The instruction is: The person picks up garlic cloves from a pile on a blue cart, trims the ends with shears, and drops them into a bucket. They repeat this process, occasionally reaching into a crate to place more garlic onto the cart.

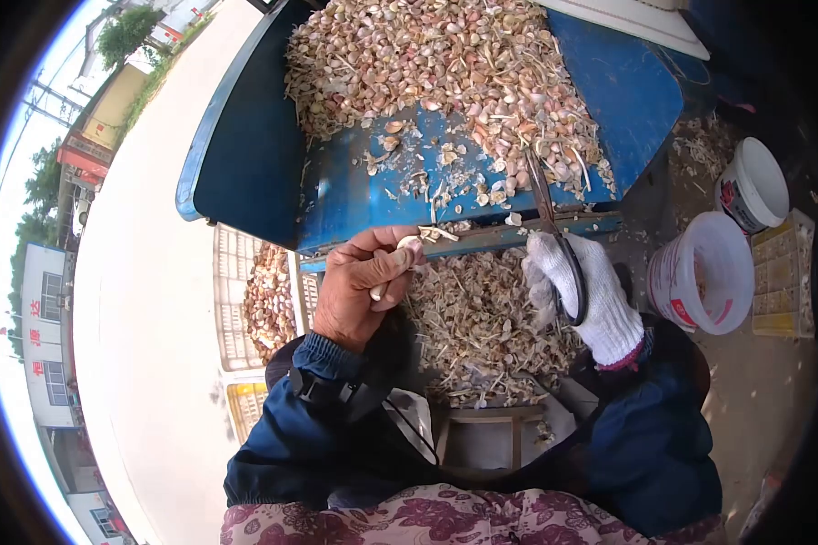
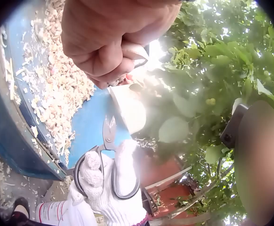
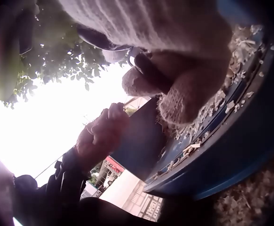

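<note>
My bare left hand [image 1: 362, 283] pinches a garlic clove [image 1: 411, 243] between thumb and fingers over the front edge of a blue metal tray [image 1: 354, 213]; another clove [image 1: 377, 292] shows in its curled fingers. In a white knit glove, my right hand [image 1: 591, 295] grips dark-handled scissors [image 1: 543, 195], blades pointing away over the tray. The left wrist view shows the scissors [image 2: 109, 132] with blades nearly together and gloved fingers [image 2: 92, 173] through a handle loop. A large heap of garlic cloves [image 1: 427, 64] fills the tray's back.
Below the tray edge lies a pile of husks and stems [image 1: 491, 327]. At left, a plastic crate [image 1: 232, 313] holds cloves [image 1: 268, 300]. White buckets [image 1: 682, 272] and a yellowish crate [image 1: 777, 282] stand at right. A pale paved strip [image 1: 154, 300] runs along the left, with buildings beyond.
</note>
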Available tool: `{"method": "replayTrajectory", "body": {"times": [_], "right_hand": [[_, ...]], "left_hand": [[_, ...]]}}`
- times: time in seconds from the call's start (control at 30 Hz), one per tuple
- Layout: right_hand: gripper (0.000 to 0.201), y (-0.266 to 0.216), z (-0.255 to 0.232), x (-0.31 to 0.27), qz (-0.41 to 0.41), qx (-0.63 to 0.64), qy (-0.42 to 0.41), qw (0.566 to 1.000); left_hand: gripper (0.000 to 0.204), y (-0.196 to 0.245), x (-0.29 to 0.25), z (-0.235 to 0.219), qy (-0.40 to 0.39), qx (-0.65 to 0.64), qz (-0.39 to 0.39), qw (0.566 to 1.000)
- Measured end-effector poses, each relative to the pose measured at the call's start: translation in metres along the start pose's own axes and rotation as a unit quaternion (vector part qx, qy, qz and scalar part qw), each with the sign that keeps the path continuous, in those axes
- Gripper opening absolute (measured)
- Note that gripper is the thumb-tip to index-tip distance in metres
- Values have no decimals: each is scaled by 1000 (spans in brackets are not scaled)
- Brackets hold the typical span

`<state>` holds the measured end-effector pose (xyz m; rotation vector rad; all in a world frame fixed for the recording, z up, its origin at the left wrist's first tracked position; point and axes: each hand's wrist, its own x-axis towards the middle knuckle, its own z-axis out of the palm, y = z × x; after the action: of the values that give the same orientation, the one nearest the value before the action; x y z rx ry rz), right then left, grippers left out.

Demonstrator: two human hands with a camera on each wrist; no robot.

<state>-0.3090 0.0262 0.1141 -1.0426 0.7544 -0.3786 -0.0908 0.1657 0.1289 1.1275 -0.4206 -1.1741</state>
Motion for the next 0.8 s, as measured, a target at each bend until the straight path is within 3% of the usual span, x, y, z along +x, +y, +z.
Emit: {"method": "replayTrajectory", "body": {"times": [0.03,0.1,0.13,0.17,0.23,0.3,0.37,0.4,0.47,0.53,0.57,0.6,0.63,0.67,0.7,0.73,0.8], "right_hand": [[33,-1,-1,1,4,-1,-12,1000],[33,-9,9,-7,10,-28,23,999],[33,-9,11,-10,-3,-46,20,999],[34,-9,11,-11,-19,-64,20,998],[38,-9,10,-14,-33,-88,16,995],[42,-11,15,-20,-63,-107,22,992],[47,-9,11,-20,-47,-128,16,990],[48,-10,12,-21,-57,-131,15,990],[47,-11,8,-21,-70,-145,20,987],[42,-14,12,-21,-64,-110,25,992],[40,-14,8,-18,-61,-96,18,993],[36,-15,5,-16,-48,-78,12,996],[35,-19,7,-17,-43,-44,10,998],[35,-21,6,-16,-38,-45,19,998],[34,-23,4,-16,-31,-46,28,998],[33,-24,4,-17,-40,-56,37,997],[32,-27,6,-17,-49,-47,40,997]], "left_hand": [[19,10,-19,-9,26,-5,20,999],[17,37,-67,-15,187,54,68,979],[20,46,-92,-31,253,102,92,958],[23,55,-121,-43,317,236,96,914],[25,59,-176,-88,416,321,39,850],[26,42,-230,-135,509,405,-50,758],[20,6,-279,-192,542,491,-107,674],[17,-7,-296,-208,530,499,-133,672],[15,-9,-295,-197,504,371,-150,766],[14,3,-267,-184,472,160,-133,857],[13,12,-250,-186,443,33,-117,888],[14,25,-230,-190,380,3,-124,916],[16,35,-200,-173,380,114,-67,916],[18,51,-171,-168,325,-6,-50,944],[18,63,-138,-155,315,5,-29,949],[18,72,-106,-165,203,-24,-15,979],[24,76,-37,-173,116,-49,-21,992]]}}
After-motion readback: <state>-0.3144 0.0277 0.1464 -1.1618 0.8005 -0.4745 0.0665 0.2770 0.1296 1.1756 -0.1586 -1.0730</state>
